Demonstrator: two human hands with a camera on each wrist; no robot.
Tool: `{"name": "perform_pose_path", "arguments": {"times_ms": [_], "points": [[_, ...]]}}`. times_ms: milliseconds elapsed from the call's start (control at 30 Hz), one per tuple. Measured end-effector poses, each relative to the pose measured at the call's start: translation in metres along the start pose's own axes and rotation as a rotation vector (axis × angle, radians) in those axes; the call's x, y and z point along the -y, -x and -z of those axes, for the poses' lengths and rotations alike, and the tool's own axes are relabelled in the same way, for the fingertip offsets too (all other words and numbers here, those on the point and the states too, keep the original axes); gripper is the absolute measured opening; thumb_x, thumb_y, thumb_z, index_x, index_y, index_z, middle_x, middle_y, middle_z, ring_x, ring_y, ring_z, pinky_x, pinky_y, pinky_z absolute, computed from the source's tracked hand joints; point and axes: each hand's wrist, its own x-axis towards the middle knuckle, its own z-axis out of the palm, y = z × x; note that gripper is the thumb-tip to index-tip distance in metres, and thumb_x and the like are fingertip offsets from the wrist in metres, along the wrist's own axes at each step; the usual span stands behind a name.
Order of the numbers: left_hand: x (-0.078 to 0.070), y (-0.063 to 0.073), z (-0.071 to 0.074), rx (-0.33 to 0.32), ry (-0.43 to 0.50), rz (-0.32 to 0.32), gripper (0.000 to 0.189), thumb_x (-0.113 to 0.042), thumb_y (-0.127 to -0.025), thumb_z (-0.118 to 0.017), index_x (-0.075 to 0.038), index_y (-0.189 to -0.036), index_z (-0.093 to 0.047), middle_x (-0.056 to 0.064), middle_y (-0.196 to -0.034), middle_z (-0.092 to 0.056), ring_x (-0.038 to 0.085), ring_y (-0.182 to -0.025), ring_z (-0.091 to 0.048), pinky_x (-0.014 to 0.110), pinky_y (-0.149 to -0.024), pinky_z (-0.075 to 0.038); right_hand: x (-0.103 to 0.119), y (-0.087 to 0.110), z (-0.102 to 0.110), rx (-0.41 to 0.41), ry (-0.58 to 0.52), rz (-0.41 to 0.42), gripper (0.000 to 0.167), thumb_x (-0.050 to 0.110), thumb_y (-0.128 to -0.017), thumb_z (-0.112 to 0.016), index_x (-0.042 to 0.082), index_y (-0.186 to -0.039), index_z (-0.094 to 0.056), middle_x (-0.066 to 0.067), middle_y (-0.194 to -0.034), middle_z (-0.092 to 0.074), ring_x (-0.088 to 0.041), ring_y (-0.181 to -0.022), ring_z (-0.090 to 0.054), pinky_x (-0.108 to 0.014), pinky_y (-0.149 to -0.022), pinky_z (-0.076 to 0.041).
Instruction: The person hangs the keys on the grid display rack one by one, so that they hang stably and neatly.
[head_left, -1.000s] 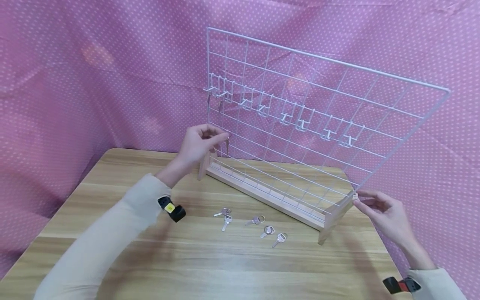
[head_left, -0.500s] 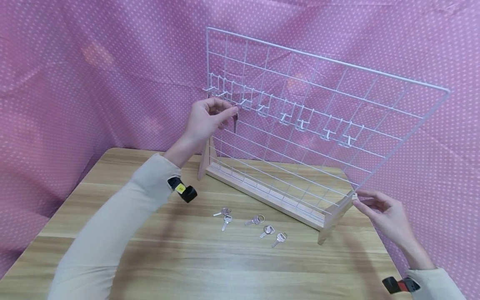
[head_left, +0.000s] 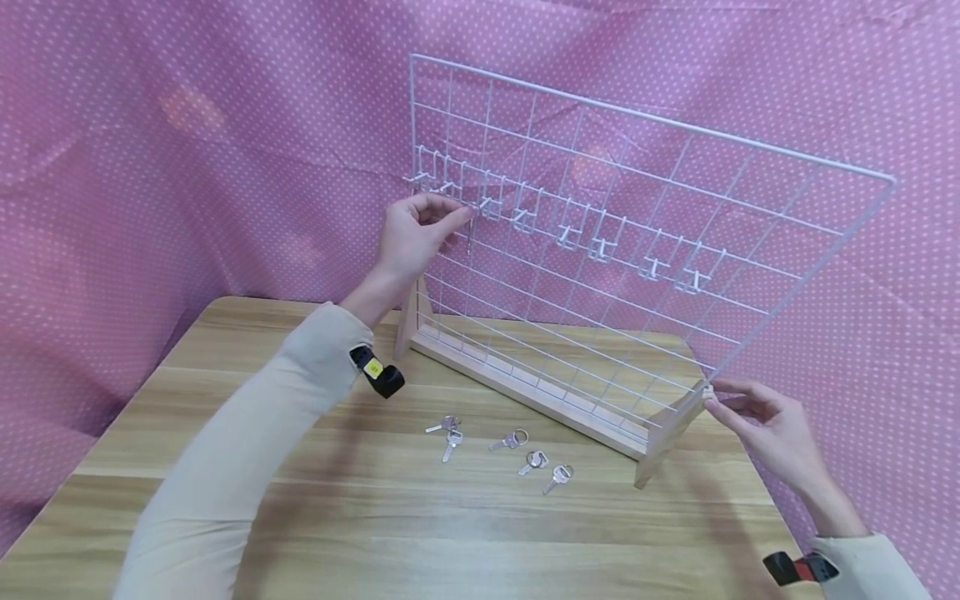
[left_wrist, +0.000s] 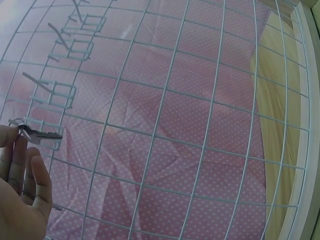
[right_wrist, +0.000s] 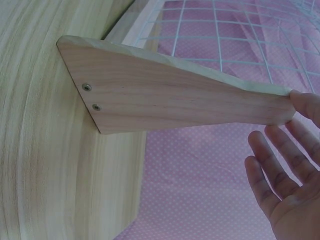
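Note:
My left hand (head_left: 416,237) pinches the ring of a small metal key (left_wrist: 44,135) between thumb and fingertips. The key hangs down just in front of the third hook (head_left: 489,205) from the left on a white wire grid (head_left: 663,177). In the left wrist view, the key's ring overlaps the tip of that hook. Behind my left fingers, the two leftmost hooks are partly hidden. My right hand (head_left: 772,433) grips the upper end of the stand's wooden side piece (right_wrist: 175,90) between thumb and fingers, its other fingers spread loosely below it.
More white hooks (head_left: 600,248) run along the grid to the right. Several keys with rings, such as a key (head_left: 558,477) at the right, lie on the wooden table (head_left: 420,533) before the stand's wooden base (head_left: 525,400). A pink dotted cloth (head_left: 262,167) hangs behind.
My left hand has lifted the key from low beside the grid up and rightward to the third hook. During the last half second it moved only slightly. My right hand stays put.

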Motion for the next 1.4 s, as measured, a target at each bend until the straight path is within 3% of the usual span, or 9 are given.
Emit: {"name": "perform_pose_path", "arguments": {"times_ms": [400, 667, 1000, 1267, 1400], "points": [[0.004, -0.003, -0.003, -0.017, 0.013, 0.003, 0.014, -0.021, -0.096, -0.080, -0.010, -0.103, -0.076, -0.010, -0.084, -0.072, 0.011, -0.072, -0.067, 0.024, -0.070, -0.061, -0.002, 0.000, 0.000, 0.001, -0.010, 0.018, 0.036, 0.002, -0.095, -0.075, -0.007, -0.128, -0.065, 0.040, -0.114, -0.063, 0.015, -0.092, -0.065, -0.002, -0.083, -0.051], [0.016, 0.011, 0.009, 0.051, -0.042, 0.041, 0.025, -0.025, -0.098, -0.077, -0.006, -0.116, -0.074, -0.009, -0.090, -0.067, 0.009, -0.076, -0.066, 0.019, -0.071, -0.060, -0.002, 0.000, -0.002, 0.006, -0.016, 0.020, 0.036, 0.002, -0.095, -0.075, -0.007, -0.128, -0.065, 0.038, -0.112, -0.065, 0.014, -0.091, -0.065, -0.003, -0.083, -0.052], [0.061, 0.042, 0.027, 0.198, -0.227, 0.106, 0.027, -0.027, -0.099, -0.075, -0.006, -0.116, -0.074, 0.001, -0.092, -0.072, 0.011, -0.073, -0.066, 0.024, -0.068, -0.061, -0.003, 0.001, 0.001, 0.010, 0.000, 0.007, 0.037, 0.004, -0.095, -0.076, -0.005, -0.130, -0.065, 0.039, -0.111, -0.064, 0.014, -0.092, -0.064, -0.002, -0.083, -0.050], [0.105, 0.073, 0.027, 0.326, -0.345, 0.121, 0.021, -0.023, -0.099, -0.075, -0.006, -0.113, -0.075, 0.008, -0.099, -0.074, 0.015, -0.075, -0.061, 0.020, -0.062, -0.052, -0.002, 0.001, 0.000, 0.005, 0.003, 0.001, 0.036, 0.004, -0.096, -0.075, -0.006, -0.129, -0.065, 0.038, -0.108, -0.065, 0.014, -0.091, -0.064, -0.003, -0.082, -0.051], [0.127, 0.088, 0.024, 0.382, -0.373, 0.129, 0.018, -0.022, -0.097, -0.077, -0.007, -0.109, -0.077, 0.008, -0.098, -0.073, 0.013, -0.079, -0.060, 0.019, -0.068, -0.051, -0.002, 0.000, -0.001, 0.001, 0.007, -0.008, 0.037, 0.005, -0.096, -0.076, -0.005, -0.130, -0.066, 0.040, -0.107, -0.064, 0.014, -0.090, -0.065, -0.003, -0.080, -0.051]]}}
